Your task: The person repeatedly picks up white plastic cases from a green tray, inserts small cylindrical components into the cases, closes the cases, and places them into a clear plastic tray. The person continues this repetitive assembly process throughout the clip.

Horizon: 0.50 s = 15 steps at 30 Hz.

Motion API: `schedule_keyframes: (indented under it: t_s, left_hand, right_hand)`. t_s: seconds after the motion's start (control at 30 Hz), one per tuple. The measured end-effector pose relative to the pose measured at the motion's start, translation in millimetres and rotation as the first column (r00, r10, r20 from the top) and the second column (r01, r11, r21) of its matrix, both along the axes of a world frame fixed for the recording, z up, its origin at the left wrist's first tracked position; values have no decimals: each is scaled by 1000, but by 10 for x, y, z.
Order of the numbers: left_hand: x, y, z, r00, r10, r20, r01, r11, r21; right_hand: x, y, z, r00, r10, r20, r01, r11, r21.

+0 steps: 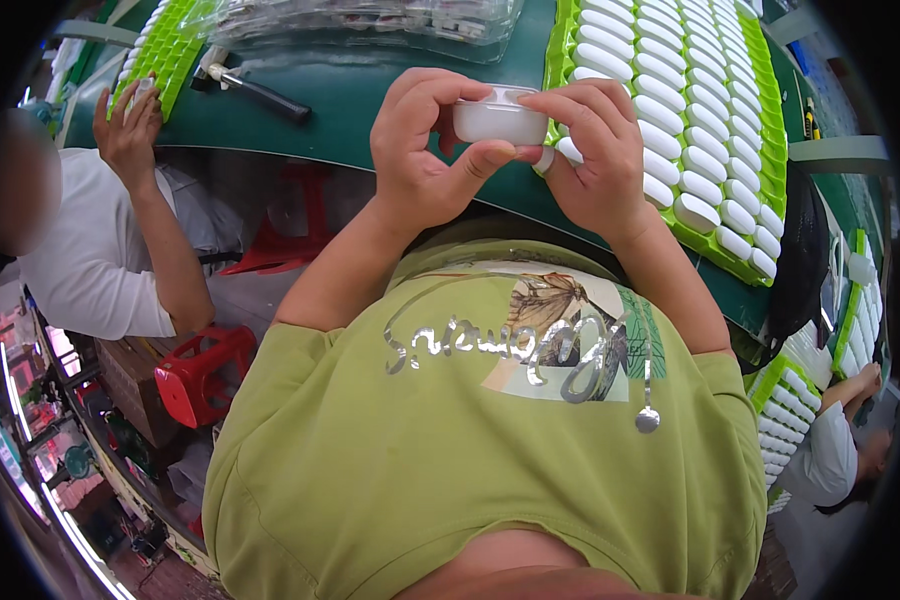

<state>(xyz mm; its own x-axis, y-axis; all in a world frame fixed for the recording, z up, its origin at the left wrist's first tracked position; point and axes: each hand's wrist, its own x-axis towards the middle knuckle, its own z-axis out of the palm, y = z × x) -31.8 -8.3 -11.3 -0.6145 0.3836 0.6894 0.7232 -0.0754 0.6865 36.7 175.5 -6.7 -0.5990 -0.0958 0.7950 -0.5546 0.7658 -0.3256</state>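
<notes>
White case sits near 12 o'clock, held above the green table between the fingertips of the left hand and right hand; uneven pinching could tip it free, perhaps striking white pieces in the tray at its 3 o'clock.

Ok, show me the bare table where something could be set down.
The widest bare patch of green table lies between the hammer and the left hand, below the clear plastic pack. A narrow strip separates that pack from the green tray. Rightward is crowded: white cases fill the tray.
</notes>
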Motion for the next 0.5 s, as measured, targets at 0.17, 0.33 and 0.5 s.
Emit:
schedule_keyframes:
  t_s: [0.17, 0.33, 0.5]
  left_hand:
    - [-280, 347, 156, 894, 313, -321, -230, 935, 271]
    - [-394, 599, 470, 792, 428, -436, -177, 844, 506]
    - [-371, 670, 574, 824, 415, -387, -159, 824, 544]
  right_hand:
    - [-146, -105, 148, 996, 52, -68, -70, 957, -282]
    - [-383, -94, 318, 953, -15, -302, -122, 895, -429]
    - [-263, -64, 505, 943, -9, -332, -98, 947, -305]
